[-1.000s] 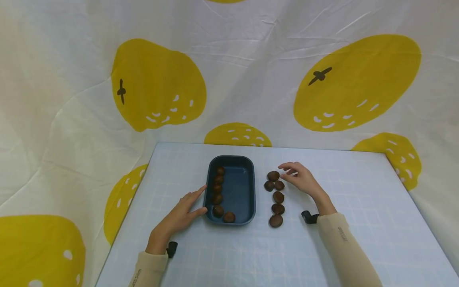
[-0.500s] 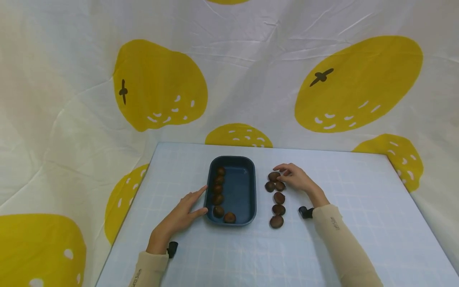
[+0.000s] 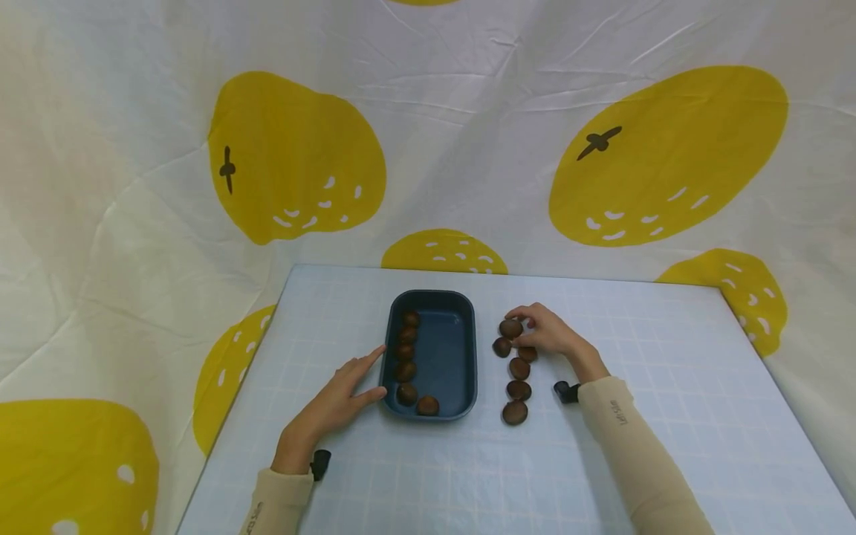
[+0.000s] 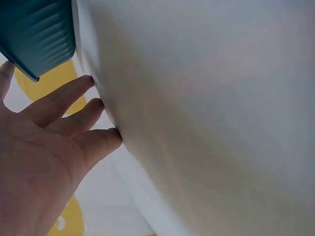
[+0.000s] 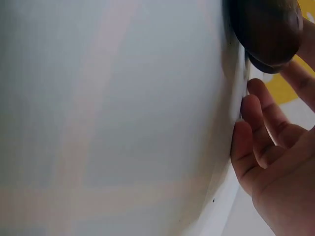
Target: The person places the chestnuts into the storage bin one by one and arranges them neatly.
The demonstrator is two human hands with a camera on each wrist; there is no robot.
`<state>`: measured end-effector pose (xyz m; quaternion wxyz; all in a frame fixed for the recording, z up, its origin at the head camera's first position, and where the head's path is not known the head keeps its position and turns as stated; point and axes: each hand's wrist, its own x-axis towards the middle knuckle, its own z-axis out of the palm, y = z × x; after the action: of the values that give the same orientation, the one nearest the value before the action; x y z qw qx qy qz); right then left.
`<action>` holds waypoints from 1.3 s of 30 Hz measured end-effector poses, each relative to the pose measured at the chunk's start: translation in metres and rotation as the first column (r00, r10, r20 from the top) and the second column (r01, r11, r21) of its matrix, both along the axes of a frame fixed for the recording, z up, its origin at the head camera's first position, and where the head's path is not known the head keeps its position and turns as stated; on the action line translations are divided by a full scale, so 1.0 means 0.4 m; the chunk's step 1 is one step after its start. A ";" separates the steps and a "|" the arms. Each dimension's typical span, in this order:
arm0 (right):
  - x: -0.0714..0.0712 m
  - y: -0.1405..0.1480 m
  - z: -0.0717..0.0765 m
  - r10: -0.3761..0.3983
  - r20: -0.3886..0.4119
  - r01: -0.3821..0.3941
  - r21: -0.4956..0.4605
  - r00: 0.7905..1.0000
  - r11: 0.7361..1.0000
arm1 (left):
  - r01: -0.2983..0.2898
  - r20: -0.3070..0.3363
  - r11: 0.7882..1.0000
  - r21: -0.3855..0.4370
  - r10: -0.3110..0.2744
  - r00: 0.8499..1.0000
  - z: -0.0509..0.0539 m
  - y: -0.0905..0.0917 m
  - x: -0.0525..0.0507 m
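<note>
Yellow-printed cloth behind; chestnuts crowd right hand, seemingly pinching farthest chestnut; left hand, fingers spread, at tray.

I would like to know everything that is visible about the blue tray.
The tray is dark blue and rectangular, with rounded corners; its outside looks ribbed, perhaps plastic or metal. It stands upright on the table, five chestnuts along its left wall and a sixth at the near end. The left hand's thumb and forefinger seem to touch its left rim.

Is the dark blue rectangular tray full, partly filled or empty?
Partly filled: the tray holds six round brown chestnuts along its left side and near end; the rest is bare.
</note>
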<state>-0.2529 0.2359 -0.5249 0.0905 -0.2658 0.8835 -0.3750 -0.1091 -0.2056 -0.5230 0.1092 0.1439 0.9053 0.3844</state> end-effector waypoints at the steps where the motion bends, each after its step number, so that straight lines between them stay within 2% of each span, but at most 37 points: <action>1: 0.000 -0.002 -0.001 0.008 -0.018 -0.008 -0.004 1.000 1.000 | 0.004 -0.006 1.000 0.002 -0.004 1.000 -0.001 -0.001 -0.001; 9: 0.004 -0.007 -0.009 -0.053 -0.040 0.055 0.052 0.998 0.997 | 0.013 -0.009 1.000 0.001 -0.013 1.000 -0.003 -0.004 -0.001; 14: 0.008 -0.008 -0.002 -0.088 -0.053 0.090 0.054 0.995 0.994 | 0.010 -0.009 1.000 0.000 -0.010 1.000 0.003 -0.004 0.000; 21: 0.012 -0.020 0.017 -0.122 -0.030 0.123 0.043 0.992 0.991 | 0.006 0.000 1.000 -0.003 -0.006 1.000 0.002 -0.003 0.001; 31: 0.023 -0.070 0.085 -0.152 -0.034 0.149 -0.061 0.988 0.987 | 0.006 -0.012 1.000 -0.006 -0.006 1.000 -0.001 -0.003 0.001; 39: 0.032 -0.131 0.151 -0.119 -0.062 0.113 -0.093 0.991 0.989 | 0.016 -0.010 1.000 -0.003 -0.016 1.000 0.001 -0.002 0.001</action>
<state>-0.2399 0.1836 -0.4647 0.0265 -0.2300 0.8824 -0.4096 -0.1088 -0.2064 -0.5225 0.1082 0.1529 0.9052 0.3815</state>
